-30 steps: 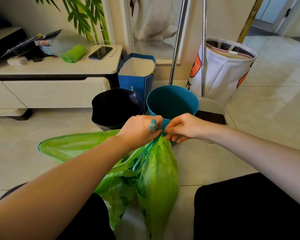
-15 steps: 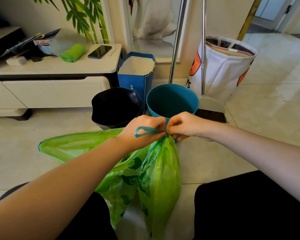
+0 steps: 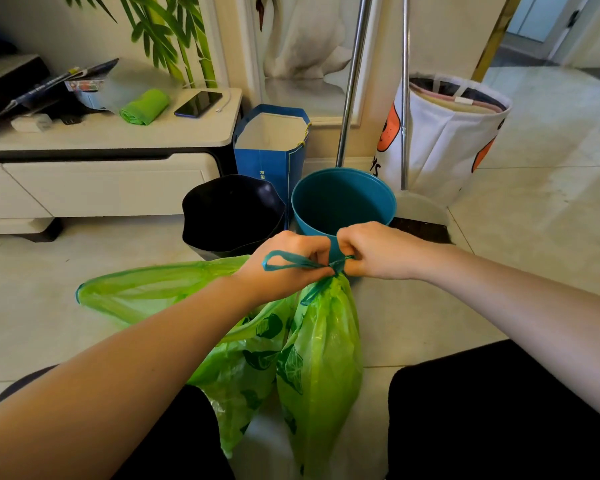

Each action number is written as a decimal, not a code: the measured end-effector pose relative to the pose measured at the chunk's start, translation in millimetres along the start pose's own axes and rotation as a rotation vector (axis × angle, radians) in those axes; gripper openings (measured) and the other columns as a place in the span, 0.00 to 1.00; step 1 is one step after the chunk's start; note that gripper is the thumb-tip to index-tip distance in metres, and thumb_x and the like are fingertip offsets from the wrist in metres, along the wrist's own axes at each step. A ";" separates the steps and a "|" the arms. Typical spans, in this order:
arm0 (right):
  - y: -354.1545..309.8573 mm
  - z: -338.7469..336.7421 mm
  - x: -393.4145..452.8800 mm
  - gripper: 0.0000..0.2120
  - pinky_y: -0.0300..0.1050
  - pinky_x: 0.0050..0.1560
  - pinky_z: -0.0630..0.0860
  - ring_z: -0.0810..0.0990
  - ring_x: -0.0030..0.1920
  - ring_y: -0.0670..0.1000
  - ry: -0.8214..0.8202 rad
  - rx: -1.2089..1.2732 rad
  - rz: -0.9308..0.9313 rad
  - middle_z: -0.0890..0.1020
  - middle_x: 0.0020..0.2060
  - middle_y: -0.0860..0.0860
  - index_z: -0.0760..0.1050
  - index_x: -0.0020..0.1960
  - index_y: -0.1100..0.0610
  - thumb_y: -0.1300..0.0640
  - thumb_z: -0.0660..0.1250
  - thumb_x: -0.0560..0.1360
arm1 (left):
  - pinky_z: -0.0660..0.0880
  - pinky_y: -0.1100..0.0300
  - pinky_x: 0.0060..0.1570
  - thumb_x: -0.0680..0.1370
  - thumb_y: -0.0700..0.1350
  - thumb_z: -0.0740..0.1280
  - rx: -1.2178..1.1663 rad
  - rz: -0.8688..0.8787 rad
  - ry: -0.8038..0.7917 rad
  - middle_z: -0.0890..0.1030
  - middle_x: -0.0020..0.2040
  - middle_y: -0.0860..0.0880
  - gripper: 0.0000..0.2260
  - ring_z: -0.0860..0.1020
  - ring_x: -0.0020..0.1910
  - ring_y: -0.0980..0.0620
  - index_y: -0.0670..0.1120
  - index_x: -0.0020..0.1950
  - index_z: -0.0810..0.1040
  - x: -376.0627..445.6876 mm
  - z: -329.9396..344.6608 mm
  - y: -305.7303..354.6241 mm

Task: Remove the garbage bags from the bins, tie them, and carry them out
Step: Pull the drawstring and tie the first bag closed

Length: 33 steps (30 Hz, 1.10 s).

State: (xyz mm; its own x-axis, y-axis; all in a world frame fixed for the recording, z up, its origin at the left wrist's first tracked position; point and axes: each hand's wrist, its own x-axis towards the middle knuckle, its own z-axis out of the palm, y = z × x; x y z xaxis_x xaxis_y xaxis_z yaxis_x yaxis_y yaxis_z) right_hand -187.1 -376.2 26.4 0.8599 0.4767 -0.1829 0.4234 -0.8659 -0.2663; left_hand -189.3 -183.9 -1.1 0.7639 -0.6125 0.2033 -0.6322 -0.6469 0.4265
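Over the tiled floor (image 3: 499,265), your left hand (image 3: 284,263) and right hand (image 3: 378,251) pinch the bag's (image 3: 321,358) drawstring (image 3: 291,261), bins (image 3: 343,202) at 12 o'clock.

small pale characters on the blue paper bag (image 3: 269,161), too small to read; dark letters "YS" on white fabric basket (image 3: 440,147)

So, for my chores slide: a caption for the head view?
Both hands, left and right, knot the teal drawstring on a green garbage bag.

You're in a home living room — pale tiled floor (image 3: 534,140), a low white TV cabinet (image 3: 101,181) carrying a phone (image 3: 198,103). A fabric laundry basket (image 3: 444,143) and broom (image 3: 404,98) stand by the wall — household things.
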 end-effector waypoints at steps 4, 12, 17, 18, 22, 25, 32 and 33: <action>0.2 -2.0 -1.6 0.08 0.52 0.36 0.70 0.71 0.37 0.52 0.126 0.027 -0.002 0.70 0.35 0.46 0.65 0.40 0.53 0.59 0.66 0.69 | 0.78 0.52 0.39 0.72 0.51 0.71 -0.029 -0.030 0.001 0.81 0.37 0.53 0.07 0.79 0.36 0.53 0.50 0.41 0.76 -0.1 0.5 -2.3; 3.9 -10.7 3.8 0.12 0.40 0.39 0.79 0.79 0.35 0.48 0.073 0.769 0.310 0.79 0.33 0.51 0.78 0.42 0.53 0.65 0.58 0.75 | 0.78 0.53 0.40 0.73 0.51 0.71 -0.062 -0.052 0.007 0.82 0.36 0.55 0.07 0.80 0.37 0.56 0.49 0.41 0.78 -0.7 -7.6 -5.9; 17.7 -18.5 -8.0 0.11 0.44 0.40 0.79 0.65 0.27 0.48 -0.065 0.888 0.415 0.66 0.27 0.50 0.80 0.43 0.57 0.56 0.60 0.77 | 0.79 0.53 0.42 0.73 0.52 0.71 -0.076 -0.090 -0.057 0.82 0.37 0.55 0.06 0.81 0.38 0.58 0.50 0.41 0.79 -1.6 -12.9 -12.9; 20.2 -19.7 -9.1 0.10 0.43 0.40 0.78 0.63 0.26 0.47 -0.057 0.930 0.420 0.65 0.27 0.49 0.79 0.43 0.57 0.56 0.61 0.78 | 0.79 0.53 0.42 0.73 0.52 0.71 -0.093 -0.097 -0.063 0.82 0.37 0.56 0.06 0.81 0.38 0.59 0.51 0.41 0.80 -1.7 -14.4 -12.5; 26.2 -24.0 -14.2 0.10 0.43 0.40 0.77 0.64 0.25 0.45 -0.052 1.234 0.408 0.65 0.25 0.47 0.78 0.44 0.58 0.56 0.61 0.79 | 0.82 0.52 0.43 0.75 0.50 0.69 -0.316 -0.225 -0.070 0.85 0.36 0.50 0.07 0.83 0.36 0.54 0.48 0.41 0.84 0.1 -20.5 -7.0; 29.9 -27.0 -16.9 0.11 0.43 0.41 0.77 0.65 0.26 0.45 0.030 1.356 0.368 0.65 0.24 0.47 0.79 0.47 0.59 0.56 0.60 0.80 | 0.82 0.49 0.43 0.75 0.47 0.70 -0.471 -0.297 0.050 0.85 0.36 0.48 0.06 0.84 0.36 0.50 0.48 0.42 0.85 2.0 -20.5 -0.6; 48.4 -29.6 -19.6 0.12 0.45 0.43 0.76 0.73 0.31 0.46 0.180 1.420 0.395 0.77 0.31 0.48 0.80 0.56 0.59 0.55 0.62 0.79 | 0.82 0.57 0.43 0.75 0.47 0.70 -0.495 -0.317 0.184 0.85 0.38 0.52 0.06 0.84 0.37 0.56 0.47 0.47 0.86 14.5 -15.9 20.0; 49.8 -27.7 -19.4 0.11 0.45 0.43 0.77 0.74 0.31 0.46 0.179 1.414 0.430 0.78 0.32 0.48 0.81 0.54 0.58 0.55 0.62 0.78 | 0.82 0.58 0.43 0.75 0.47 0.70 -0.474 -0.318 0.176 0.85 0.38 0.53 0.06 0.83 0.37 0.56 0.47 0.46 0.86 15.1 -12.9 19.4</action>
State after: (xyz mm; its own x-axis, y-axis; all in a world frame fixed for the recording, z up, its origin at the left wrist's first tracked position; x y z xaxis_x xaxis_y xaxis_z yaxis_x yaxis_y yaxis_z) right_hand -174.8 -432.8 42.9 0.9112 0.1138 -0.3959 -0.3961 -0.0218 -0.9180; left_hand -188.4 -199.9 21.7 0.9417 -0.3116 0.1271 -0.2733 -0.4876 0.8292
